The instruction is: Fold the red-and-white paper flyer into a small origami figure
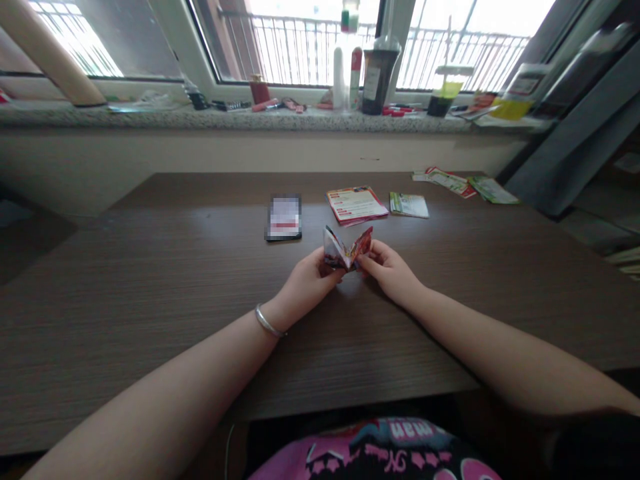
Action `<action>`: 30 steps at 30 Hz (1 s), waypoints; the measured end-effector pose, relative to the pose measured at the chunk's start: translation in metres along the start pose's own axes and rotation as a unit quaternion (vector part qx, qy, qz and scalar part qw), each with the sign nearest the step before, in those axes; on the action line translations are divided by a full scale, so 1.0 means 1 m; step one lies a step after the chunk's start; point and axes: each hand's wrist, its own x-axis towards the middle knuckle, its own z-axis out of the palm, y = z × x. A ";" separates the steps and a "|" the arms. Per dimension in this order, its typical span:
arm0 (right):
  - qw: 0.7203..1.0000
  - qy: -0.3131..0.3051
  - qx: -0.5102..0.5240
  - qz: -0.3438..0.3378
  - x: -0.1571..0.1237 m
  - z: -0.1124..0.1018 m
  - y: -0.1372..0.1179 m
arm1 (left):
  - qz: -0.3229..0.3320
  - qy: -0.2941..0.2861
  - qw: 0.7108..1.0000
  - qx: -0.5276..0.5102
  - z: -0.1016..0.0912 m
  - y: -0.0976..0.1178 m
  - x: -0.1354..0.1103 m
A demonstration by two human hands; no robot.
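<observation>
A small folded piece of printed paper (346, 250), red and dark in colour, stands in a V shape over the middle of the dark wooden table (150, 280). My left hand (306, 285) pinches its left side, and a silver bangle sits on that wrist. My right hand (390, 268) pinches its right side. Both hands have their fingers closed on the paper, close together just above the tabletop.
Beyond the hands lie a phone (283, 217), a red-and-white leaflet stack (356, 204), a green leaflet (409, 205) and more leaflets (463, 183) at the far right. The window sill (200, 119) holds bottles, cups (377, 77) and small items. A cardboard tube (50, 57) leans at left.
</observation>
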 end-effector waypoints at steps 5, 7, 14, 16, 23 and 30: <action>0.999 -0.039 -0.005 0.006 0.000 0.000 0.002 | 0.009 0.008 1.000 0.000 -0.002 0.006 -0.001; 0.998 -0.056 -0.015 0.012 -0.001 0.001 0.004 | 0.006 0.023 0.999 -0.036 -0.003 0.006 0.000; 0.999 -0.041 -0.031 0.002 -0.003 0.002 0.005 | 0.007 0.028 0.996 -0.086 -0.004 0.004 0.001; 1.000 -0.013 0.001 -0.014 -0.004 0.003 0.001 | 0.012 0.026 0.997 -0.071 -0.003 0.006 0.001; 0.999 0.023 -0.010 -0.042 -0.008 0.005 -0.006 | 0.019 0.018 0.999 -0.046 0.002 0.014 -0.006; 0.991 0.041 -0.101 -0.074 -0.011 0.004 -0.008 | 0.045 0.053 0.995 -0.069 0.003 0.018 -0.009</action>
